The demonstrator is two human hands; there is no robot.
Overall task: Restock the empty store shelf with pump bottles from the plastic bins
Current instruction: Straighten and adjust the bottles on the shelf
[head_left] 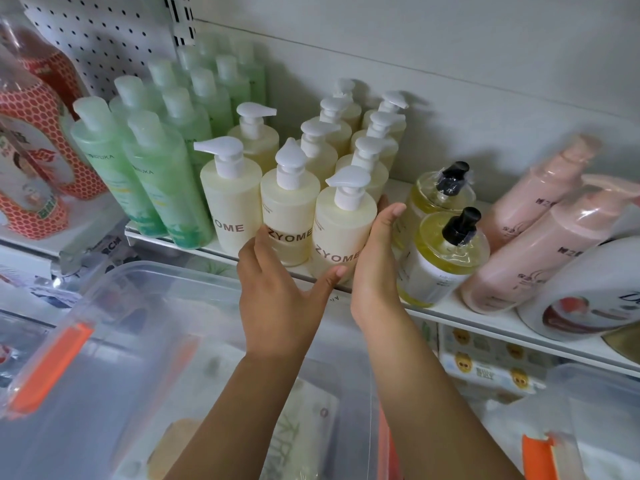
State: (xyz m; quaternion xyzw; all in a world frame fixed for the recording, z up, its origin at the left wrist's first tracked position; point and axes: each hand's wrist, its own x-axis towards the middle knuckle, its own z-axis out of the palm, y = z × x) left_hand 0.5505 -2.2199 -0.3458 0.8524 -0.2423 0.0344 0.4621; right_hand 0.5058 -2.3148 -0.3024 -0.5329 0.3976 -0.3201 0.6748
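Over the blurred bin (104, 323), spread left hand (277, 292) and flat right hand (375, 265) touch a cream bottle (341, 230), partly hiding its base.

Both hands reach to the front of the white shelf (485, 315), where cream pump bottles stand in rows. The right hand (375, 261) lies flat against the right side of the front cream bottle (341, 230), while the left hand (277, 289) touches that bottle's base with its thumb, its fingers straight against the neighbouring middle bottle (289, 220). Green bottles (166, 188) stand to the left, yellow bottles with black pumps (446, 258) and pink bottles (540, 251) to the right, and a clear plastic bin (138, 323) sits below.
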